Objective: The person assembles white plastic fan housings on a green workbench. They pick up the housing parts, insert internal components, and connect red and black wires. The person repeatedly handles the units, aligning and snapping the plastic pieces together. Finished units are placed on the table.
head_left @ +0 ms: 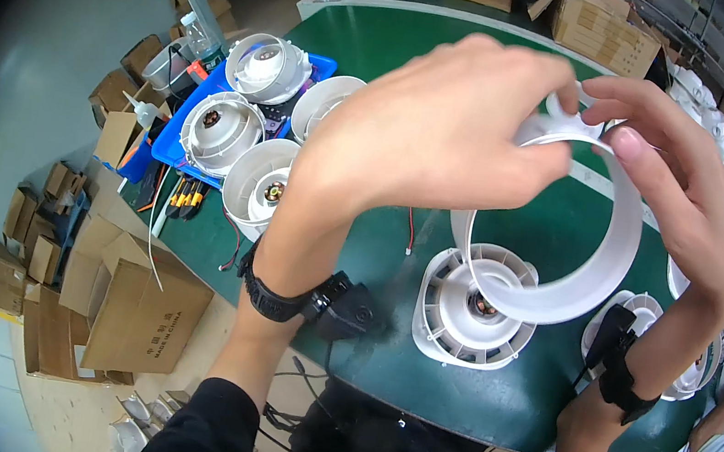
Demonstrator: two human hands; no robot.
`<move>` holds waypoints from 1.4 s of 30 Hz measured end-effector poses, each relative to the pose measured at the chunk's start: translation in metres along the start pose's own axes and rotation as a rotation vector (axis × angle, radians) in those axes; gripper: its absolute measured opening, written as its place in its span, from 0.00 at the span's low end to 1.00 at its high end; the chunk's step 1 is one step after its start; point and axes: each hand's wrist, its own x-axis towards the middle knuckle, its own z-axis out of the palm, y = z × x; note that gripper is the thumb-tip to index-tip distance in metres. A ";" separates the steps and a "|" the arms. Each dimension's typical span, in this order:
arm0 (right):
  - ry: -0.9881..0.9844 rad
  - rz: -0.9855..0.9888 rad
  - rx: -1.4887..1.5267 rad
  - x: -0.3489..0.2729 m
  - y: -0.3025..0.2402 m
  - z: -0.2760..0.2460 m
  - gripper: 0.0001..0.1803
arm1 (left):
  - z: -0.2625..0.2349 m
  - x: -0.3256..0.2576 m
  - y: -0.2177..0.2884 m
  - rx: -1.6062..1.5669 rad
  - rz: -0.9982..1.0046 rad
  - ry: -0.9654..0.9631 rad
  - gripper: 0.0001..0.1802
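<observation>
L hand (450,127) & R hand (683,179) are holding a white ring (618,230) up nearest the camera, tilted, its lower rim overlapping the white motor housing (464,331) in view; can't tell if they're touching.

Poss. trouble: the grip's sitting only at the ring's top, so slipping fingers could be letting it drop onto the housing's exposed core & scratching or chipping smth. Squeezing too hard could be bending the thin wall, too.

Pose: L wrist is bending to the right, back of hand facing up, thumb & fingers apparently closing on the rim, tho blur's hiding exact contact. R forearm is rising from lower right, fingers curling inward, thumb pressing nr the top edge.

Beneath, the housing's lying on the green table (385,262), w/ a thin red wire (411,226) lying to its left. Farther off L, a blue tray (321,66) is carrying similar white housings (219,134). Cardboard cartons (597,32) are standing past the table's far edge.
</observation>
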 end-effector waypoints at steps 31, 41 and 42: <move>0.980 -0.438 0.057 0.014 0.004 0.024 0.25 | 0.030 0.038 0.010 -0.299 0.367 0.557 0.17; 0.962 -0.728 0.040 0.008 0.003 0.017 0.13 | 0.019 0.025 0.020 -0.248 0.410 0.507 0.18; 0.961 -0.734 0.000 0.007 0.003 0.016 0.12 | 0.015 0.022 0.023 -0.230 0.389 0.460 0.20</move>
